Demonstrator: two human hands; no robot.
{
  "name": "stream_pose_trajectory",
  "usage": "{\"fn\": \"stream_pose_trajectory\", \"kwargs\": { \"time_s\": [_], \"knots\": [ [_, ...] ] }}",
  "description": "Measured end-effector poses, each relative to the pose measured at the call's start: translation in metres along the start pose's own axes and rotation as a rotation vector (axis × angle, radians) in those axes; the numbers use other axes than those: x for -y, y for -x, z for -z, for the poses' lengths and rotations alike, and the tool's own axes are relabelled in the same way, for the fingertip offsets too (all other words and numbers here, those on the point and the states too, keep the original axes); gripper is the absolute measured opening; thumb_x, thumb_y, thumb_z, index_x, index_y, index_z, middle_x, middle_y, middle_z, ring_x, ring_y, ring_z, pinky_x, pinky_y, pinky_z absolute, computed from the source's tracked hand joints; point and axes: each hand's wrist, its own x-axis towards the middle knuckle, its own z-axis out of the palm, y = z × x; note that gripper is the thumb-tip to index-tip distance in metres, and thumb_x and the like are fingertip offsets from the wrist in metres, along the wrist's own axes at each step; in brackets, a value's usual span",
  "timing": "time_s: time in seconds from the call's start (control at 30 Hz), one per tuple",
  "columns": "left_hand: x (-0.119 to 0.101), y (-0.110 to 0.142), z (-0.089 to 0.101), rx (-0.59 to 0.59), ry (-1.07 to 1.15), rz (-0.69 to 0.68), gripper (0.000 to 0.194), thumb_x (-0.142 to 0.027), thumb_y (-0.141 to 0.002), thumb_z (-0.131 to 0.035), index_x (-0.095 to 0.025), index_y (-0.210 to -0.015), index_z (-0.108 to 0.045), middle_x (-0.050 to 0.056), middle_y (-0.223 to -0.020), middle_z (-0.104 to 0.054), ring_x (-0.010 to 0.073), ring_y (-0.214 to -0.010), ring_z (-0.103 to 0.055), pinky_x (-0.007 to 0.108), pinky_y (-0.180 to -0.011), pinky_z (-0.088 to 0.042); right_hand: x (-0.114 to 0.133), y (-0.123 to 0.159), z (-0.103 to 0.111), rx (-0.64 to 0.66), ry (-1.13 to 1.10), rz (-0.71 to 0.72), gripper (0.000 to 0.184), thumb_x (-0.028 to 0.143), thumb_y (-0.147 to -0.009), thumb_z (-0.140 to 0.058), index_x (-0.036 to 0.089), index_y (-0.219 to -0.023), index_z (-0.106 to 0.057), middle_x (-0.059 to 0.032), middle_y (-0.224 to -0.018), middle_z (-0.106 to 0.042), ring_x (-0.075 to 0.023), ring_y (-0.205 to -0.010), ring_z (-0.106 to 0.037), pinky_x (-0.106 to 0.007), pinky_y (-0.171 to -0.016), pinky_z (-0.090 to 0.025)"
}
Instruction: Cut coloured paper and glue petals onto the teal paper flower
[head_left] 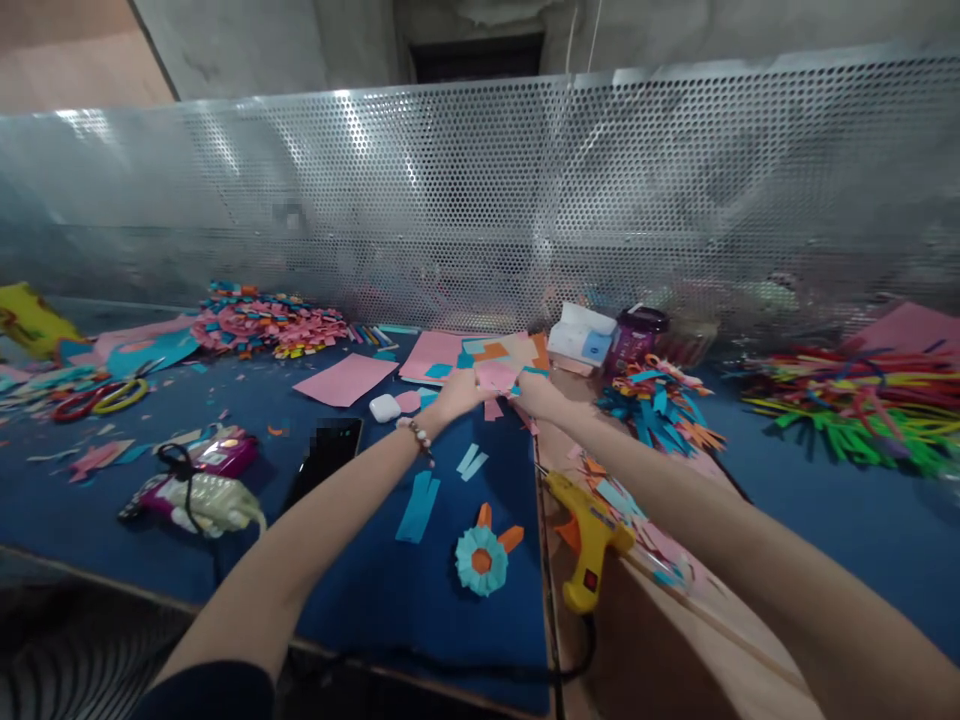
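Note:
Both arms reach far out over the blue table [135, 500]. My left hand [459, 390] and my right hand [534, 392] meet on a small pink paper piece [496, 376], each closed on one edge of it. The piece sits just in front of a stack of pink, orange and teal paper sheets [450, 352]. A bead bracelet is on my left wrist. Nearer to me lie a teal paper flower with orange petals [481, 558], loose teal strips [418, 505] and a yellow glue gun [589, 535].
A black phone [326, 455], white earbud case [385, 407], pink sheet [346, 379], scissors [101, 397] and a second glue gun [199, 495] lie left. Piles of paper scraps [270, 322], a tissue pack [583, 335], a purple jar [634, 340] and coloured strips [855, 400] sit before a perforated metal screen [480, 190].

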Motion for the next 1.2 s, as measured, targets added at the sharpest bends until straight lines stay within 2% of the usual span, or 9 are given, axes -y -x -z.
{"fn": "stream_pose_trajectory", "kwargs": {
  "time_s": [0.13,0.3,0.47,0.6,0.7,0.87,1.07,1.2],
  "knots": [
    [0.007,-0.009,-0.021,-0.031,-0.011,-0.023,0.017,-0.018,-0.054,-0.073,-0.015,-0.056,-0.056,0.003,-0.057,-0.058,0.0204,-0.072,-0.058,0.024,-0.058,-0.038,-0.008,-0.008,-0.014,0.041,-0.027,-0.100,0.027,0.033,-0.086,-0.055,0.013,-0.103,-0.057,-0.0056,-0.100,-0.061,-0.0155,-0.086,-0.060,-0.034,-0.075,-0.050],
    [0.020,-0.020,-0.029,-0.047,0.032,0.008,0.017,-0.012,-0.054,-0.069,-0.015,-0.050,-0.053,0.000,-0.050,-0.052,0.0171,-0.064,-0.056,0.023,-0.055,-0.037,-0.018,-0.011,-0.020,0.063,-0.163,-0.135,0.026,0.034,-0.087,-0.053,0.013,-0.101,-0.059,-0.0041,-0.098,-0.061,-0.0151,-0.083,-0.060,-0.033,-0.072,-0.051],
    [0.022,-0.016,-0.024,-0.060,0.138,0.016,0.015,-0.015,-0.055,-0.071,-0.012,-0.063,-0.058,0.001,-0.056,-0.056,0.0146,-0.057,-0.055,0.024,-0.053,-0.040,-0.031,-0.019,-0.004,-0.107,-0.382,-0.169,0.020,0.031,-0.080,-0.061,0.011,-0.083,-0.061,-0.0030,-0.081,-0.063,-0.0144,-0.074,-0.060,-0.029,-0.068,-0.049],
    [0.015,-0.001,-0.010,-0.017,0.248,-0.047,0.019,-0.023,-0.063,-0.069,-0.011,-0.076,-0.062,0.006,-0.069,-0.063,0.0152,-0.063,-0.059,0.025,-0.058,-0.046,-0.037,-0.020,0.020,-0.256,-0.642,-0.105,0.020,0.032,-0.074,-0.062,0.013,-0.079,-0.061,-0.0031,-0.074,-0.064,-0.0133,-0.068,-0.058,-0.024,-0.063,-0.046],
    [0.011,0.009,0.002,-0.002,0.284,-0.109,0.023,-0.029,-0.064,-0.070,-0.012,-0.076,-0.063,0.007,-0.074,-0.064,0.0156,-0.068,-0.060,0.027,-0.063,-0.048,-0.027,-0.012,0.032,-0.263,-0.820,-0.010,0.025,0.038,-0.070,-0.064,0.015,-0.079,-0.061,-0.0010,-0.072,-0.063,-0.0106,-0.064,-0.055,-0.022,-0.060,-0.044],
    [0.007,0.027,0.015,-0.028,0.279,-0.173,0.025,-0.030,-0.062,-0.071,-0.012,-0.077,-0.064,0.006,-0.075,-0.064,0.0153,-0.069,-0.059,0.027,-0.065,-0.047,0.007,0.012,0.034,-0.118,-1.004,0.129,0.033,0.044,-0.060,-0.071,0.015,-0.074,-0.062,0.0015,-0.066,-0.060,-0.0093,-0.061,-0.053,-0.022,-0.058,-0.045],
    [0.002,0.052,0.019,-0.019,0.255,-0.218,0.014,-0.016,-0.060,-0.067,-0.012,-0.073,-0.063,0.004,-0.073,-0.064,0.0153,-0.069,-0.059,0.027,-0.066,-0.047,0.038,0.028,0.023,-0.080,-1.081,0.133,0.032,0.042,-0.061,-0.072,0.014,-0.074,-0.060,0.0012,-0.066,-0.060,-0.0095,-0.063,-0.055,-0.025,-0.064,-0.048],
    [0.006,0.058,0.018,-0.022,0.254,-0.227,0.013,-0.012,-0.059,-0.064,-0.012,-0.073,-0.062,0.003,-0.071,-0.063,0.0146,-0.067,-0.058,0.027,-0.067,-0.046,0.048,0.028,0.010,-0.155,-1.079,0.114,0.028,0.037,-0.063,-0.070,0.015,-0.074,-0.056,0.0008,-0.067,-0.060,-0.0106,-0.063,-0.055,-0.025,-0.062,-0.047]
  ]
}}
